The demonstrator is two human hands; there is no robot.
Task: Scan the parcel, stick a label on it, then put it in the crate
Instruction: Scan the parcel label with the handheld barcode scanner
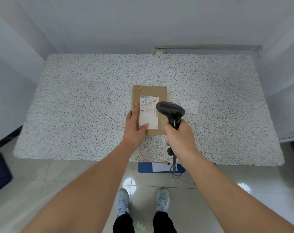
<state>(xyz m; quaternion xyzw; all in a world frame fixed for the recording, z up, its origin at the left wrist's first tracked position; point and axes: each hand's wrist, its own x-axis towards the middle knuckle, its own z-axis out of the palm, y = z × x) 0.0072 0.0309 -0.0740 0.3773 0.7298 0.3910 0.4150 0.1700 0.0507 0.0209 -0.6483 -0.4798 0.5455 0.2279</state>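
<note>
Head view: left hand (134,126) lies flat, fingers spread, pinning the parcel (148,110) to the bench (75,98). Right hand (179,138) grips the scanner (170,111), fingers wrapped round its handle. Its head should probably aim squarely at the parcel's barcode (148,103).

bright even light, floor (159,180) glare, edges bowed and soft.

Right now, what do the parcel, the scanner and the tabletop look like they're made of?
Parcel: brown cardboard, matte, creased corner. Scanner: black plastic, probably, with a slight sheen. Tabletop: speckled white surface, stone or a terrazzo-look laminate; can't tell which.
</note>
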